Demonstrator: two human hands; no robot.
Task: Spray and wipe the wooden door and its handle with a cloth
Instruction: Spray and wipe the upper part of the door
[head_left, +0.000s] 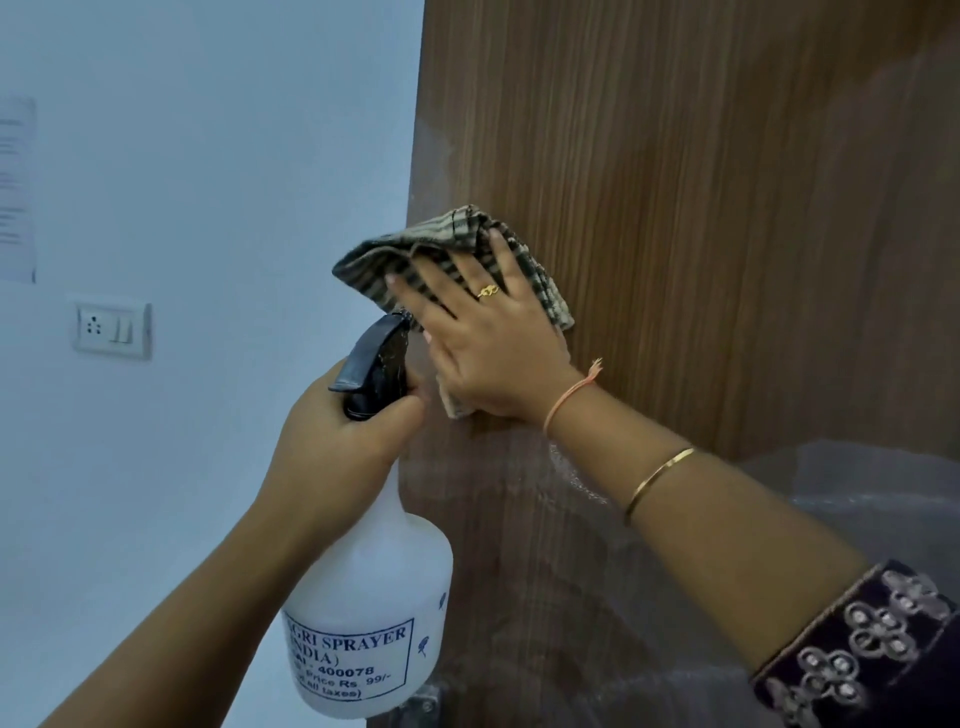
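1. Pale wall (208, 156) on the left, wooden door (701, 182) on the right.
2. My right hand (488, 343) presses the checked cloth (447, 244) flat near the door's left edge, fingers spread.
3. My left hand (337, 431) grips the spray bottle (374, 597) by its neck, just beside the cloth.
4. Most of the door lies rightward of the cloth, so I judge the right hand wipes that way.

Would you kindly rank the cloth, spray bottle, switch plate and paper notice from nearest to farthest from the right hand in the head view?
1. cloth: pressed under the right hand against the door.
2. spray bottle: just left, gripped by the left hand.
3. switch plate: farther left.
4. paper notice: far left edge.
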